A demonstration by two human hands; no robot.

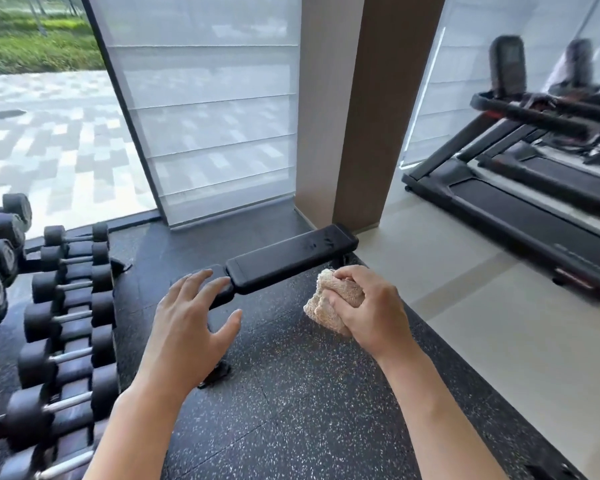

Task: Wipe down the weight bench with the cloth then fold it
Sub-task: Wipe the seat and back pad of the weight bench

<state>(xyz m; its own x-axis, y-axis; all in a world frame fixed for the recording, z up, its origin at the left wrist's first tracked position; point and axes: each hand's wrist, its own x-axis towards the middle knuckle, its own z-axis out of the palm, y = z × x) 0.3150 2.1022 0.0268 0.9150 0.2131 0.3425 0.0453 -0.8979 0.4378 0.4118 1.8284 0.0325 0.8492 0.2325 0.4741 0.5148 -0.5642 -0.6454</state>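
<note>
Head view: I see the weight bench (pixel 291 259) on speckled flooring, long axis running from near-left toward the far-right pillar (pixel 347 109). Beside its near right edge, my right hand (pixel 371 310) clutches the bunched cloth (pixel 329 303); left hand (pixel 187 317) spread over its near end.

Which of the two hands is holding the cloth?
The right hand: it is closed around the bunched beige cloth. The left hand is open with spread fingers and holds nothing.

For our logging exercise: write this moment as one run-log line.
phase: approach | right hand: gripping bunched cloth | left hand: open, empty | weight bench: not yet touched | cloth: unfolded
</note>
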